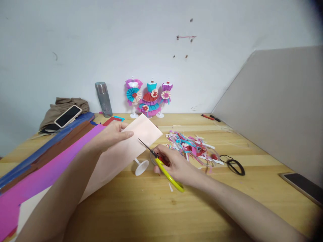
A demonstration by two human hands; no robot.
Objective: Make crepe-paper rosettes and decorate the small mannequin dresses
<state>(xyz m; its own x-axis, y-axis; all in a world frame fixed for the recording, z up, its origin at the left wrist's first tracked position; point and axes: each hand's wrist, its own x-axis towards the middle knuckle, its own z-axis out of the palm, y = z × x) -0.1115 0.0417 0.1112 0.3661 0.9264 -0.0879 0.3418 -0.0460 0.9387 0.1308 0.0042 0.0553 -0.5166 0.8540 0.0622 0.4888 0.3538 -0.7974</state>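
My left hand [114, 134] pinches a long sheet of pale pink paper [118, 148] near its far end, thumb on top. In my right hand [171, 163] is a pair of scissors [169, 174] with yellow handles and dark blades. The blade tips lie over or against the right edge of the sheet; whether they cut into it I cannot tell. Below the paper's edge a white round stand base [141, 167] with a short stem shows, its upper part hidden by the sheet. A heap of coloured paper scraps [190, 144] lies just beyond my right hand.
Three small mannequins in paper dresses [152, 97] stand by the wall. Left are a grey bottle [104, 99], a phone [68, 116] on brown cloth [57, 109], and purple paper [50, 161]. Right are a black loop [236, 167], another phone [304, 185] and pens [207, 117].
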